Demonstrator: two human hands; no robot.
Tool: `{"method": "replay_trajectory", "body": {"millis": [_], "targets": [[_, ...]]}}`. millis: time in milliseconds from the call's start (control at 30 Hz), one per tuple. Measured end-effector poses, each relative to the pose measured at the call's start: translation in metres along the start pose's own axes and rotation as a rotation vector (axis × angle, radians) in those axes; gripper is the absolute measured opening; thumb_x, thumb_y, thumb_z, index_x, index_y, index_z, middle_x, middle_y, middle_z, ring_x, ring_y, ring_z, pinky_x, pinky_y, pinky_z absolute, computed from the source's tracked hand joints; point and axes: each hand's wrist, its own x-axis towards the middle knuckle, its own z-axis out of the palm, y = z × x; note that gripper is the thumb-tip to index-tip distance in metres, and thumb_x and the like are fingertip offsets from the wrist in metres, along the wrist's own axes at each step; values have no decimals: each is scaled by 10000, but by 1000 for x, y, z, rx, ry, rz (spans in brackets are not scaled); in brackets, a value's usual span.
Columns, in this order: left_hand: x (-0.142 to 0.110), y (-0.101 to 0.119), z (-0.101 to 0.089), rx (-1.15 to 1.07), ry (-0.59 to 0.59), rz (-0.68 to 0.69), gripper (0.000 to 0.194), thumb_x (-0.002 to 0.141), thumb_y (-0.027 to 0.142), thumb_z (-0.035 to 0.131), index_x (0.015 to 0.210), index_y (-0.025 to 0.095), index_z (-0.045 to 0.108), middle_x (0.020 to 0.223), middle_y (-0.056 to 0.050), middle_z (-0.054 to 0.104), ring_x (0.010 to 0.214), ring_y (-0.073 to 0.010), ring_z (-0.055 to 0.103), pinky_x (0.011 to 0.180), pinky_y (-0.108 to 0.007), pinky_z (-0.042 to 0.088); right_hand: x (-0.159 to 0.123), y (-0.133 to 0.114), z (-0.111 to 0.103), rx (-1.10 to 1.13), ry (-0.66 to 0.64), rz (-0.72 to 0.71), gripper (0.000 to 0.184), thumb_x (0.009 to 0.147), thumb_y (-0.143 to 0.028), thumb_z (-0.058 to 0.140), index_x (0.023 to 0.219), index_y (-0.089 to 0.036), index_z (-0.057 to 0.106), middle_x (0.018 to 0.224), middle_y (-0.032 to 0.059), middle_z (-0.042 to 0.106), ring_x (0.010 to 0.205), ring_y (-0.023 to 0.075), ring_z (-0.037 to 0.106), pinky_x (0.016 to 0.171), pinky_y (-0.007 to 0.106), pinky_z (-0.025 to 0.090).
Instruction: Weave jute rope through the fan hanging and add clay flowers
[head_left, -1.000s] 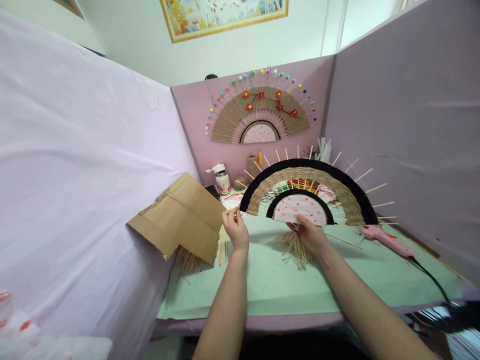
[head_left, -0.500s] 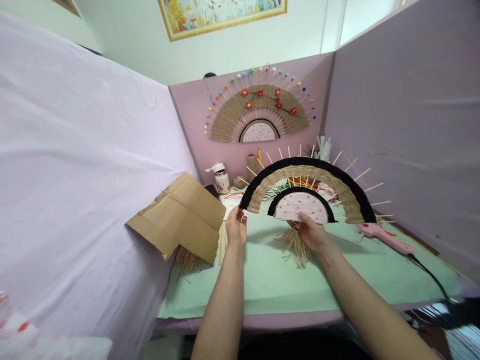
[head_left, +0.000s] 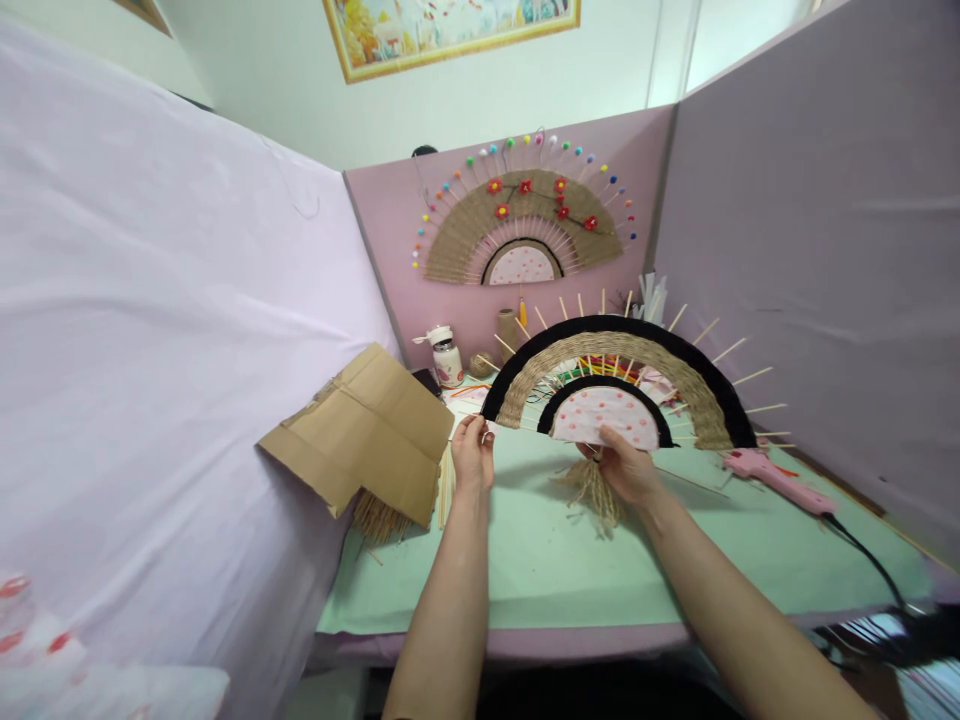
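Note:
I hold up a half-round woven fan (head_left: 607, 350) above the table. It has a black outer band, a twine-woven strip, thin sticks poking out past the rim, and a white half-disc with pink spots at its base. My right hand (head_left: 626, 468) grips the base, thumb on the spotted part, the other fingers behind. Below that hand hangs a bunch of loose twine strands (head_left: 598, 505); whether it is tied to the fan I cannot tell. At the fan's left end, my left hand (head_left: 472, 448) pinches the lower corner of the black band.
A finished-looking fan with pompoms (head_left: 457, 235) is fixed to the pink back panel. Folded cardboard (head_left: 375, 420) lies left over a bundle of sticks (head_left: 381, 518). A pink glue gun (head_left: 780, 485) with a cord rests right. A white bottle (head_left: 448, 360) stands behind.
Both hands keep their hold on the fan, which has hardly moved. The whole view has shifted slightly.

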Motion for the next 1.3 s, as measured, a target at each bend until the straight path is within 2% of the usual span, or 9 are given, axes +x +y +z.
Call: {"method": "replay_trajectory", "body": {"millis": [267,467,633,767,933,1033,1167,1300], "targets": [[2,0,-3,-1,35,-15,204,580,156,692,669,167,509,614,64,488,545,-39,461,519,-179,316,-2,0,1,-3,-19,31,233,668,-219,746,873,-279,651,843,-52,728,753,151,671,710,295,570],[3,-1,-5,18,81,-15,181,579,145,626,732,177,534,639,65,509,527,-38,443,504,-184,289,-4,0,5,-4,-39,60,329,631,-210,775,924,-290,651,825,-44,731,736,156,670,644,275,566],[1,-1,-4,32,72,-14,174,577,146,657,697,174,534,633,64,505,548,-41,448,512,-185,285,-4,-1,5,6,-3,43,285,635,-210,773,889,-275,663,848,-50,730,747,148,665,684,284,570],[-4,3,2,4,12,-49,171,621,252,670,739,183,567,673,46,533,584,-61,483,549,-198,330,-3,-1,4,34,25,29,263,634,-210,771,867,-264,661,846,-53,728,734,141,661,673,276,573],[-9,9,7,-63,-75,-107,270,698,409,628,851,186,622,791,1,587,668,-95,543,581,-224,379,1,-3,1,79,42,1,246,623,-186,766,826,-260,648,800,-64,720,678,131,649,645,268,566],[-6,8,3,-92,-8,-78,324,733,473,613,857,174,632,793,-14,590,672,-98,549,585,-226,392,2,-3,1,91,40,10,235,627,-194,764,824,-254,651,800,-64,719,664,125,640,643,264,564],[2,2,-4,-55,128,30,161,704,286,698,718,166,593,665,35,540,572,-45,483,549,-177,341,2,-3,1,95,42,5,254,619,-194,771,841,-245,659,813,-61,718,641,118,625,618,257,562],[3,-1,-4,-27,114,39,95,669,144,676,747,154,623,735,4,608,617,-48,522,598,-180,363,2,-3,1,80,32,-11,243,637,-195,758,853,-247,659,813,-54,718,641,120,624,601,250,553]]}}
